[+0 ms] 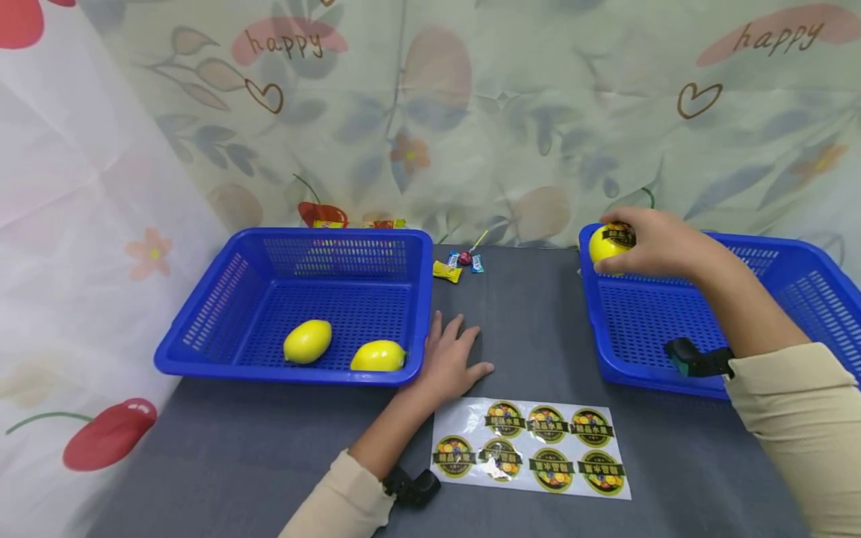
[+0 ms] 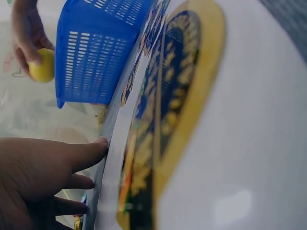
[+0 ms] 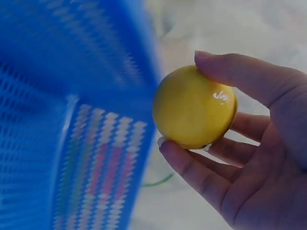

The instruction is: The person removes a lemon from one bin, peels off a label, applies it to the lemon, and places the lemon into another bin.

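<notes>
In the head view my right hand (image 1: 655, 243) grips a yellow lemon (image 1: 603, 250) between thumb and fingers, over the far left corner of the right blue basket (image 1: 608, 370). A dark round sticker (image 1: 619, 235) shows on that lemon. The right wrist view gives the same lemon (image 3: 192, 108) close up, beside the basket wall (image 3: 108, 158). My left hand (image 1: 447, 362) rests with spread fingers on the dark table, right beside the left blue basket (image 1: 296, 376). Below it lies a sheet of round fruit stickers (image 1: 531, 448), with one place in its top row bare.
Two lemons lie in the left basket, one lemon (image 1: 308, 341) near its middle and another lemon (image 1: 378, 356) by the front wall. Behind, on the table, are a lollipop (image 1: 465, 258) and a yellow wrapped candy (image 1: 447, 272). A patterned curtain (image 1: 430, 127) hangs at the back.
</notes>
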Available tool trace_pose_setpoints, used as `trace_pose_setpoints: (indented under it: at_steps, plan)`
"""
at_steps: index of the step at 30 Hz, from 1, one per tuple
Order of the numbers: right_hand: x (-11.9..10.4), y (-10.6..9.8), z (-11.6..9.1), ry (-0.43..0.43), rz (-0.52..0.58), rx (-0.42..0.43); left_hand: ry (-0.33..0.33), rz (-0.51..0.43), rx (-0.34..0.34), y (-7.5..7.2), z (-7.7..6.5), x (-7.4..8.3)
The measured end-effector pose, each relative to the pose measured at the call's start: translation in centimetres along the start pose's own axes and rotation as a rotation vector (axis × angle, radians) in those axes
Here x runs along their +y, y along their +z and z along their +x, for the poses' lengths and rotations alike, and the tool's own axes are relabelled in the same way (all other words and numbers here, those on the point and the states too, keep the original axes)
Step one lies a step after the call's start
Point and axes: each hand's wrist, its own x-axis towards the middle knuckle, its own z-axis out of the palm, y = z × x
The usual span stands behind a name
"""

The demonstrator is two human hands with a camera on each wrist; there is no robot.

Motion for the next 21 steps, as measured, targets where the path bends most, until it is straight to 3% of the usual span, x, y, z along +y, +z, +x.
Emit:
trace_pose_setpoints:
  at_steps: [3,8,14,21]
  plan:
    - [2.2,0.0,1.0,0.027,-0.032,-0.027,-0.008,0.018,-0.011,0.1,-0.1,-0.1]
    - [4.5,2.3,2.9,-0.008,-0.096,-0.134,-0.003,0.031,-0.005,0.2,-0.2,-0.3]
    - [5.2,4.9,4.6,0.024,-0.149,-0.215,0.001,0.037,-0.017,0.2,-0.1,-0.3]
    - [5.6,5.4,4.9,0.054,-0.147,-0.236,0.001,0.032,-0.024,0.3,-0.1,-0.2]
